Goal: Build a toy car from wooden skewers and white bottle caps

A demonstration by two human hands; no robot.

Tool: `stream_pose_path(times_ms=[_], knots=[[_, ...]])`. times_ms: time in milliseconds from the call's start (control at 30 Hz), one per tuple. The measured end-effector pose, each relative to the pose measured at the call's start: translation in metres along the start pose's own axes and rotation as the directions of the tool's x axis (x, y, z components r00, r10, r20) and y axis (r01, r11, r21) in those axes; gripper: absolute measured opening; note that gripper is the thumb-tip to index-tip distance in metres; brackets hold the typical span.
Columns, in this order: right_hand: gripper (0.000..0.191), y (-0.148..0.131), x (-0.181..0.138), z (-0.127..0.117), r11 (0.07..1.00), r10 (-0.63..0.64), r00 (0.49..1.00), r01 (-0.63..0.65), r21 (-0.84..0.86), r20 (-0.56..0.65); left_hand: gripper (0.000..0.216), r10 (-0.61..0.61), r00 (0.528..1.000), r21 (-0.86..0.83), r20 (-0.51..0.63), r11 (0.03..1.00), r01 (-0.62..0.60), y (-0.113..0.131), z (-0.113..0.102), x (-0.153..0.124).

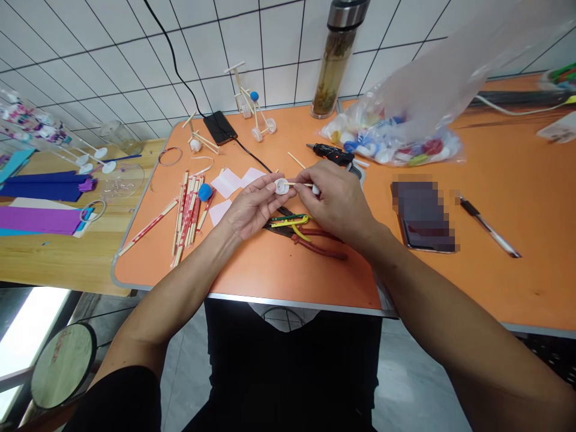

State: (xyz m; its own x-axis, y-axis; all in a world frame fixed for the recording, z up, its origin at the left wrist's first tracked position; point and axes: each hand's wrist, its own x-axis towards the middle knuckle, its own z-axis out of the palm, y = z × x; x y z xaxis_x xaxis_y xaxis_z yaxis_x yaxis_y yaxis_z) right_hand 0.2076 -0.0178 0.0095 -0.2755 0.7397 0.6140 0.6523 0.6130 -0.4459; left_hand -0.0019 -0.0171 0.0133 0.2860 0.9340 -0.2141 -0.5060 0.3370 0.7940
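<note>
My left hand [252,207] pinches a small white bottle cap [281,187] between thumb and fingers, its hollow side facing me. In my right hand [335,195] is a thin wooden stick [297,185], whose left end reaches the cap; whether it is fixed there I cannot tell. Another small white piece [315,189] shows under the right fingers, partly hidden. Below the hands lie red-handled pliers [319,236] and a yellow-green cutter [290,221]. Just behind the right hand lies a black glue gun [332,153].
Paper-wrapped chopsticks [186,216], a blue cap [205,192] and pale paper squares [226,182] lie left. Stick-and-cap models [254,111] stand by the wall. A tea bottle [335,66], a bag of caps [396,141], a phone [423,216] and a pen [489,227] are also on the table.
</note>
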Motion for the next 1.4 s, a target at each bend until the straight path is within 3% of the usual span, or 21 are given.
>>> stream_pose_path(times_ms=[367,1000,1300,1400], knots=[[0.018,-0.011,-0.005,0.003,0.984,0.032,0.998,-0.024,-0.174,0.045,0.009,0.035,0.994,-0.036,-0.104,0.999,-0.039,-0.003,0.004,0.001],[0.023,-0.010,-0.007,0.011,0.986,0.029,1.000,-0.029,-0.166,-0.005,0.023,0.074,0.988,-0.053,-0.134,0.995,-0.081,-0.004,0.011,-0.002],[0.019,-0.014,-0.008,0.014,0.990,0.059,0.998,-0.057,-0.130,0.011,0.017,0.103,0.987,0.004,-0.121,0.995,-0.103,-0.009,0.011,-0.002],[0.013,-0.011,-0.003,0.003,0.996,0.070,0.997,-0.071,-0.058,-0.017,0.012,0.134,0.982,0.012,-0.132,0.991,-0.134,-0.006,0.007,-0.001]])
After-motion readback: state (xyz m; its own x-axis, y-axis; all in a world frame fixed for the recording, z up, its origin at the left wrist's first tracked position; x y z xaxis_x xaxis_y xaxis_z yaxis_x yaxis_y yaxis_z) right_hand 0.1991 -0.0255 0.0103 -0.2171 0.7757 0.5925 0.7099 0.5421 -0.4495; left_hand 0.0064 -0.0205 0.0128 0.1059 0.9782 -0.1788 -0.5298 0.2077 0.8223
